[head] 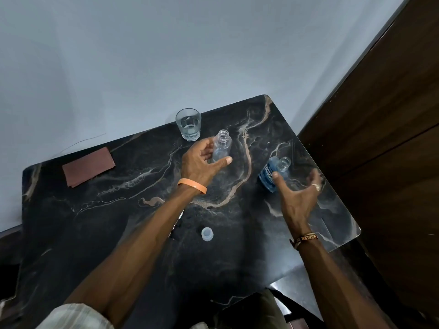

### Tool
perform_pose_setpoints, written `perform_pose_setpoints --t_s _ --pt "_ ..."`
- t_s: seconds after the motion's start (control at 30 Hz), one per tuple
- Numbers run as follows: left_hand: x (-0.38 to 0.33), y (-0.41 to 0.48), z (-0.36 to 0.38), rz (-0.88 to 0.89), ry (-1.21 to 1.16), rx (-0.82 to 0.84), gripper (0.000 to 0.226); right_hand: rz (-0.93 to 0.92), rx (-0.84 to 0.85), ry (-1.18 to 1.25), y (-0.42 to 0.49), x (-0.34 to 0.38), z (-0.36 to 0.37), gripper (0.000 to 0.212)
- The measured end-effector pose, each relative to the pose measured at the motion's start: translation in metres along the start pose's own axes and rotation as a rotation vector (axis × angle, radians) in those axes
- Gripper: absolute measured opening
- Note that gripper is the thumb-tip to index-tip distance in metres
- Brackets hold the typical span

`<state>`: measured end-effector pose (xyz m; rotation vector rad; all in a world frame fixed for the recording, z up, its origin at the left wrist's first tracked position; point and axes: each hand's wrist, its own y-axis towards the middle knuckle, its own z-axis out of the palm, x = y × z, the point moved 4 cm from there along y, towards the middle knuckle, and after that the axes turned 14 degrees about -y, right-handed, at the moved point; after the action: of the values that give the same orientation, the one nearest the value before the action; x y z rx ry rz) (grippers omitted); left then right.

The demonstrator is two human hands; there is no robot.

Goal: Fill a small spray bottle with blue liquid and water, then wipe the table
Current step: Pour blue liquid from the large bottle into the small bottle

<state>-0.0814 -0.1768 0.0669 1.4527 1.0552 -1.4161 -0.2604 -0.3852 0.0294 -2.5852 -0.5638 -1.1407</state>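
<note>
A small clear spray bottle (222, 144) stands uncapped on the black marble table (95, 222). My left hand (202, 162) is curled around its lower half, fingers behind and thumb across the front. To the right stands a bottle of blue liquid (269, 175) with its neck uncapped. My right hand (299, 195) is spread open beside it, thumb tip touching the bottle's front and fingers apart off to the right. A glass of water (188, 124) stands at the table's far edge. A folded reddish-brown cloth (88, 167) lies at the far left.
A small translucent cap (207, 233) lies on the table between my forearms. A dark small object (177, 224) peeks out from under my left forearm. A wooden door (380, 115) stands close on the right, and a pale wall runs behind the table.
</note>
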Motion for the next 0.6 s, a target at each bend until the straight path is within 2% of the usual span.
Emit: perform_pose_setpoints --t_s 0.07,0.13,0.23,0.37,0.47,0.6 --pt "0.004 -0.002 0.001 -0.017 0.007 0.002 0.067 -0.004 0.161 -0.024 0.004 -0.011 0.014 0.113" --pt "0.008 -0.004 0.001 -0.029 0.016 0.004 0.068 -0.006 0.234 0.049 0.008 -0.012 0.026 0.095" --pt "0.010 -0.007 -0.002 -0.049 0.033 -0.011 0.063 -0.019 0.225 0.111 0.015 -0.006 0.036 0.056" --pt "0.007 -0.011 -0.011 -0.062 0.032 -0.040 0.055 0.000 0.209 0.184 0.018 0.002 0.041 0.037" --pt "0.002 -0.014 -0.016 -0.067 0.016 -0.063 0.061 -0.087 0.179 0.111 0.011 0.011 0.032 0.034" --pt "-0.018 -0.009 -0.019 -0.064 -0.036 -0.077 0.058 -0.306 0.129 0.030 0.008 0.056 0.007 0.057"
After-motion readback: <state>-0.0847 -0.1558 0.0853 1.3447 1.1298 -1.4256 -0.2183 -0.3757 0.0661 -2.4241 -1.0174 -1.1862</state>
